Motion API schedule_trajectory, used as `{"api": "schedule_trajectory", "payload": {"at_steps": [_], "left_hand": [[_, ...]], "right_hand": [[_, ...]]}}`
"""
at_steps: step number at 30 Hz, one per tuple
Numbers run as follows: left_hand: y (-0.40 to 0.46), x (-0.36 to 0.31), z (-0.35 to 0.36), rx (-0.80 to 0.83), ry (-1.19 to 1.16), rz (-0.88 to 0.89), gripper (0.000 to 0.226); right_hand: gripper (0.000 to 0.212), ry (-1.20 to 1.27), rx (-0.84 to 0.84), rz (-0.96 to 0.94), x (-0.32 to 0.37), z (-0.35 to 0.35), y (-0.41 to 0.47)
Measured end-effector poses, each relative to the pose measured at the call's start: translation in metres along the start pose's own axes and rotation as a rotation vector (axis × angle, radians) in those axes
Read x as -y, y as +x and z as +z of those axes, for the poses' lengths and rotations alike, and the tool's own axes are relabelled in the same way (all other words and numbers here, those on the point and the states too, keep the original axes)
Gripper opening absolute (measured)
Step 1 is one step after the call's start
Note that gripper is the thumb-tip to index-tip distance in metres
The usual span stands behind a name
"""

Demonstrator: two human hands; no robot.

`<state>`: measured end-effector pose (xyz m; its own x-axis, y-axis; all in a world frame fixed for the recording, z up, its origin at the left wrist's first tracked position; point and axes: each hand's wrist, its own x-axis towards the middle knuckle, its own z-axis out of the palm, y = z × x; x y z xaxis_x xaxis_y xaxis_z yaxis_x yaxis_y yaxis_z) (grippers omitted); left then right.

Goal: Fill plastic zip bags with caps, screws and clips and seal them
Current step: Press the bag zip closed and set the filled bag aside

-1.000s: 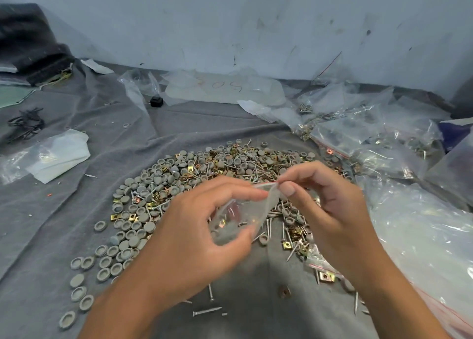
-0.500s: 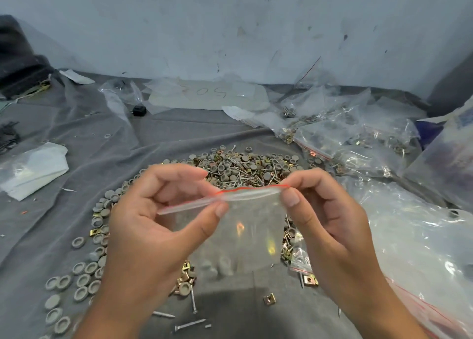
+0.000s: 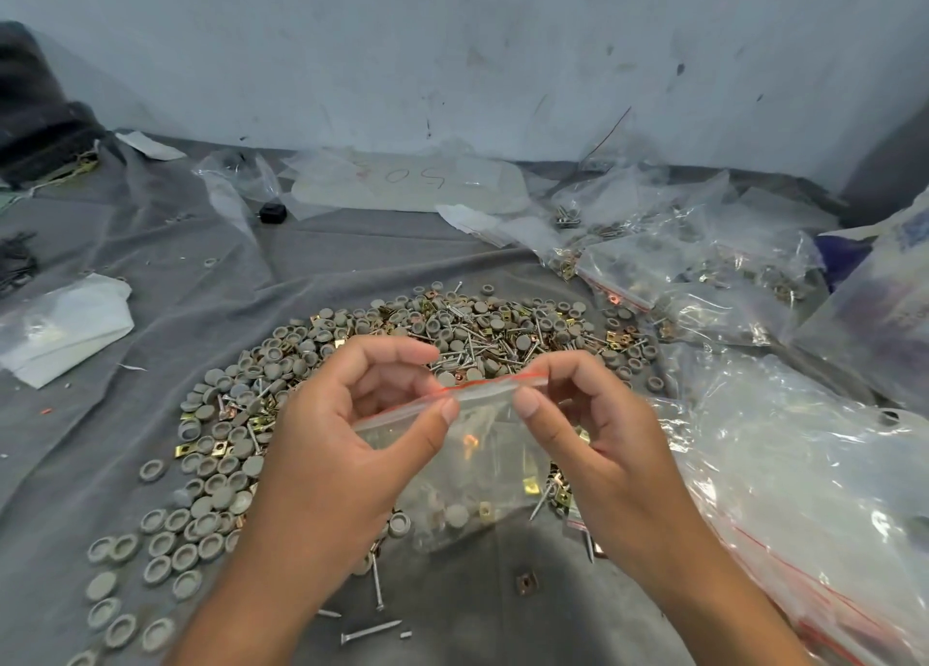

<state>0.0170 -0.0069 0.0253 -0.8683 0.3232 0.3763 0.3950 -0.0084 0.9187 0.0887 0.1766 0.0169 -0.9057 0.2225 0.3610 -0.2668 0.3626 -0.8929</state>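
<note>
The left hand point(image 3: 332, 454) and right hand point(image 3: 603, 444) each pinch the red-striped top edge of a small clear bag point(image 3: 467, 469) at frame centre, above the pile of caps, screws and clips point(image 3: 402, 343). The bag holds a few parts at its bottom. Judged stage: sealing this bag. Filled bags point(image 3: 704, 283) lie upper right; much loose stock remains.

Head cam, looks fwd/down, close on hands point(image 3: 462, 444).

I see my left hand point(image 3: 321, 459) and right hand point(image 3: 608, 444) pinching the zip bag point(image 3: 477, 444) top above the caps point(image 3: 216, 484)
</note>
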Motion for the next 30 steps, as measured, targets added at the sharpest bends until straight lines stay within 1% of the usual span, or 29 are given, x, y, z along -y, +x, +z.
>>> {"api": "schedule_trajectory", "payload": {"at_steps": [3, 6, 8, 11, 15, 18, 21, 24, 25, 27, 30], "left_hand": [[-0.001, -0.002, 0.0, 0.02, -0.018, 0.005, 0.034], [-0.001, -0.004, 0.0, 0.042, -0.022, 0.004, 0.036], [-0.002, -0.004, 0.0, 0.049, -0.011, 0.004, 0.036], [-0.002, -0.005, -0.001, 0.052, -0.011, 0.001, 0.036], [-0.002, -0.006, 0.0, 0.086, -0.037, -0.008, 0.036], [-0.001, -0.005, -0.002, 0.077, -0.095, -0.059, 0.046], [0.0, -0.002, -0.004, 0.041, -0.155, -0.087, 0.05], [0.001, 0.0, -0.005, 0.016, -0.137, -0.076, 0.044], [0.001, 0.0, -0.006, 0.018, -0.121, -0.061, 0.042], [0.001, -0.001, -0.006, 0.046, -0.092, -0.037, 0.041], [0.001, -0.003, -0.008, 0.103, -0.073, -0.045, 0.044]], "right_hand": [[0.007, -0.045, 0.02, -0.045, 0.001, -0.001, 0.0], [0.008, -0.08, -0.02, -0.111, 0.003, 0.001, -0.001], [0.007, -0.06, -0.025, -0.109, 0.004, 0.001, -0.001], [0.009, -0.005, 0.011, -0.072, 0.005, 0.001, -0.001], [0.011, -0.018, 0.022, -0.086, 0.006, 0.004, -0.001], [0.011, -0.042, 0.01, -0.091, 0.005, 0.004, -0.001], [0.013, 0.059, -0.017, -0.033, 0.005, 0.003, -0.002], [0.012, 0.178, 0.003, 0.022, 0.005, 0.001, -0.001], [0.01, 0.206, 0.018, 0.022, 0.006, 0.001, -0.001], [0.014, 0.225, 0.023, -0.002, 0.008, 0.002, -0.001], [0.021, 0.224, -0.036, -0.041, 0.011, 0.002, 0.0]]}}
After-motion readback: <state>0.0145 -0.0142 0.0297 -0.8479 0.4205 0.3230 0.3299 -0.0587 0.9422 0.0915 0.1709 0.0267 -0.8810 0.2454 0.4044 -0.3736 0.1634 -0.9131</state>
